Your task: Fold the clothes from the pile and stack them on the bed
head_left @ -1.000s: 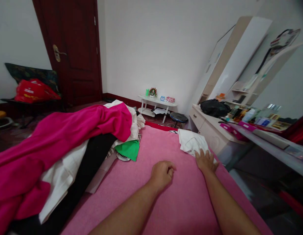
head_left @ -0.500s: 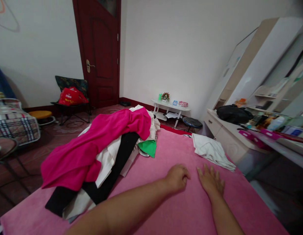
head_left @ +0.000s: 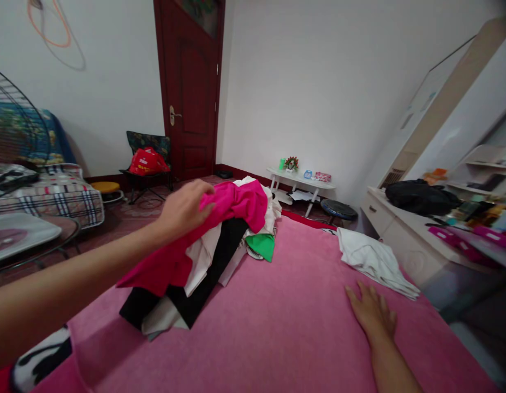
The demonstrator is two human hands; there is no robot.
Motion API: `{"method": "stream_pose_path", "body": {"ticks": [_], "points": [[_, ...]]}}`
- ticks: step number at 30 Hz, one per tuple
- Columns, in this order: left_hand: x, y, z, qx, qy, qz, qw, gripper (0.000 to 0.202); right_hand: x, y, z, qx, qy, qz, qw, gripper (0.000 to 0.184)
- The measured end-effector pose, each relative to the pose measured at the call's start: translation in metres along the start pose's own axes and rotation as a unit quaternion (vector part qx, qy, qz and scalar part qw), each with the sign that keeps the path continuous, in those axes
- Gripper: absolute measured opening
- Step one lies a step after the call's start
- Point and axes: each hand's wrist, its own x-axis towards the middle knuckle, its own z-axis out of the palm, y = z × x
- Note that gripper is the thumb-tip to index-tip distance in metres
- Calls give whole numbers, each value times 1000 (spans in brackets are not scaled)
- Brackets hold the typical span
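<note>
My left hand (head_left: 190, 203) is over the bright pink garment (head_left: 240, 202) on top of a clothes pile, its thumb and fingers apart and slightly bent. Whether the fingertips touch the cloth I cannot tell. Under the pink garment lie black clothing (head_left: 201, 284), white cloth (head_left: 202, 256) and a green piece (head_left: 263, 245). My right hand (head_left: 372, 310) rests open and palm down on the pink bed cover (head_left: 285, 327), fingers spread, holding nothing. Just beyond it lies a folded white cloth (head_left: 373, 259).
A cream dresser (head_left: 404, 232) with a black bag (head_left: 422, 197) stands along the right. Behind the bed are a low white table (head_left: 302, 178) and a round black stool (head_left: 338, 209). To the left are a folding chair with a red bag (head_left: 148, 162) and a wire fan (head_left: 17, 125).
My left hand has moved from the middle of the bed cover leftward to the clothes pile. My right hand stays flat on the cover. The view has turned left.
</note>
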Motion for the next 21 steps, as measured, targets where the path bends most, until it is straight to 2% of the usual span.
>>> {"method": "stream_pose_path", "body": {"ticks": [1,2,5,7,9,10,12,14,16,18,20,21], "points": [[3,-19,-2,45,28,-60,997,42,0,0,0,0,1,-1,1000,71],[5,-38,-1,71,24,-112,991,51,0,0,0,0,3,-3,1000,71],[8,-79,9,50,-81,-207,974,60,-2,0,-1,-1,4,-9,1000,69],[9,-89,16,17,-108,-214,971,55,-3,0,-2,0,2,-11,1000,68],[13,-82,17,0,-61,-193,979,49,-4,-1,-3,4,2,-9,1000,67],[16,-71,15,-6,-25,-177,984,46,-4,-1,-3,7,3,-9,1000,66],[20,-37,8,-20,28,-133,990,42,-5,-1,-4,17,11,-12,1000,65],[19,11,0,-45,21,-69,996,39,-4,0,-6,39,24,-21,999,64],[7,65,-3,-93,-58,31,993,34,-4,2,-9,94,37,-24,995,62],[-17,117,5,-147,-142,148,968,24,-3,4,-11,191,55,-17,980,60],[-50,160,25,-182,-260,260,912,18,-3,7,-12,292,79,-10,953,58],[-68,177,40,-193,-315,310,876,23,-4,7,-13,330,90,-7,940,57]]}}
